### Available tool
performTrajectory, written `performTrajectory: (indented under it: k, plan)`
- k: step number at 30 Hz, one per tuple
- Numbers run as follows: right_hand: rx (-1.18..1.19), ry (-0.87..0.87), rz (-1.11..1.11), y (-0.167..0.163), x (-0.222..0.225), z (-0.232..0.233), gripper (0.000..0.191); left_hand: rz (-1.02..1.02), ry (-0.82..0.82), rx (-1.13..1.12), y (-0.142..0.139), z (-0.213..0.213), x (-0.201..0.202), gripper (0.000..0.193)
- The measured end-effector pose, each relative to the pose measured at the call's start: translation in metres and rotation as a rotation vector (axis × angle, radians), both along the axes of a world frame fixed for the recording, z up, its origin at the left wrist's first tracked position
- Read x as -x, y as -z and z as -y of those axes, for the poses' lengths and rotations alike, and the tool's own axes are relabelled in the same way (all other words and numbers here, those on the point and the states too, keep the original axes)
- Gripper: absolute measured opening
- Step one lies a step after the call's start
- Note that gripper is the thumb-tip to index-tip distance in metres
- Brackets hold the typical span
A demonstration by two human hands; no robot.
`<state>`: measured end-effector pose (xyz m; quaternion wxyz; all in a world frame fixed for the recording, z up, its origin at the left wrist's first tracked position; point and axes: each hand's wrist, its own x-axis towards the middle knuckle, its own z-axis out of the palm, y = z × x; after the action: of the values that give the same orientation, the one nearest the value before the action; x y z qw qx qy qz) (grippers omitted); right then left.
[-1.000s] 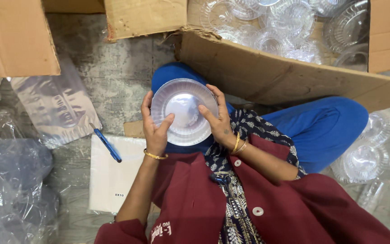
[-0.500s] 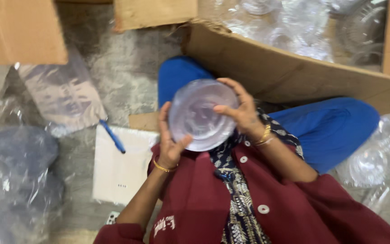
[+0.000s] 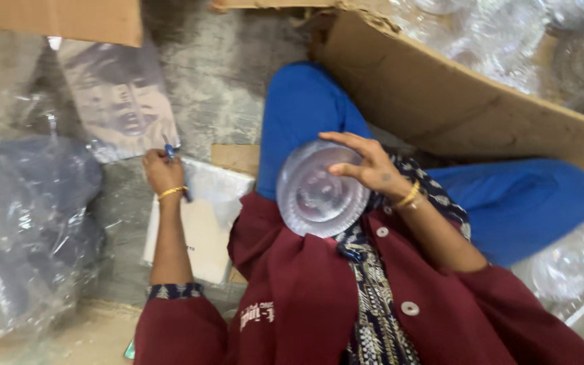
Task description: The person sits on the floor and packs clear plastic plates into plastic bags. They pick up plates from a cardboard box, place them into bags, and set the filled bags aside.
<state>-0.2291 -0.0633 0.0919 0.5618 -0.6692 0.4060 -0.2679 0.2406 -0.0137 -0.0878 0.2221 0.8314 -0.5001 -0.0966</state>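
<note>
While a clear glass bowl [image 3: 321, 190] is gripped at its rim by the right hand [image 3: 372, 167] over the lap, a blue pen [image 3: 169, 151] is clasped by the left hand [image 3: 163, 172] above a white notepad [image 3: 201, 226].

The left hand [image 3: 162, 172] has let go of the plate [image 3: 321, 189] and reached over to the blue pen [image 3: 169, 150]; only the right hand [image 3: 366, 165] holds the plate now.

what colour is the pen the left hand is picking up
Blue. The head view shows the pen in the left hand, above the white pad.
</note>
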Motion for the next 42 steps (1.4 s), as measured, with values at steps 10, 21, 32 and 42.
performTrajectory:
  k: [10,21,32,42]
  plan:
    - [-0.059,-0.264,-0.003,-0.015,-0.015,0.04,0.059,-0.965,0.385,0.167,-0.095,0.035,0.098,0.023]
    - [-0.203,-0.241,-0.045,-0.004,-0.016,0.034,0.059,-1.082,0.801,-0.042,-0.137,0.03,0.153,0.032]
    - [-0.225,-0.247,-0.058,0.003,-0.014,0.033,0.062,-0.634,1.027,-0.069,-0.158,0.027,0.165,0.075]
    - [-0.157,-0.254,-0.043,0.007,-0.014,0.034,0.062,-0.467,1.08,0.01,-0.152,0.024,0.164,0.079]
